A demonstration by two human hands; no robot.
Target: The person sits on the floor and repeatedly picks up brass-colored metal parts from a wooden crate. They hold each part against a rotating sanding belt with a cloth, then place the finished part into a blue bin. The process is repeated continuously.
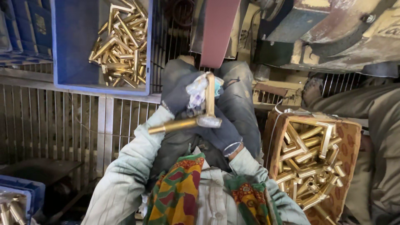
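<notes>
Cluttered metal workshop with slatted grating, L-shaped brass fitting (196, 116) at centre below a reddish sanding belt (216, 29), gloved left hand (177, 93) and right hand (223, 133) both clamped around it, blue crate (71, 46) of brass pieces upper left, cloth-lined basket (348, 137) of fittings right

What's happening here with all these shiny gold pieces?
A person in dark gloves holds an L-shaped brass fitting with both hands, left hand and right hand, just below a reddish sanding belt. A blue plastic crate at upper left and a patterned brown box on the right both hold piles of similar brass pieces.
</notes>
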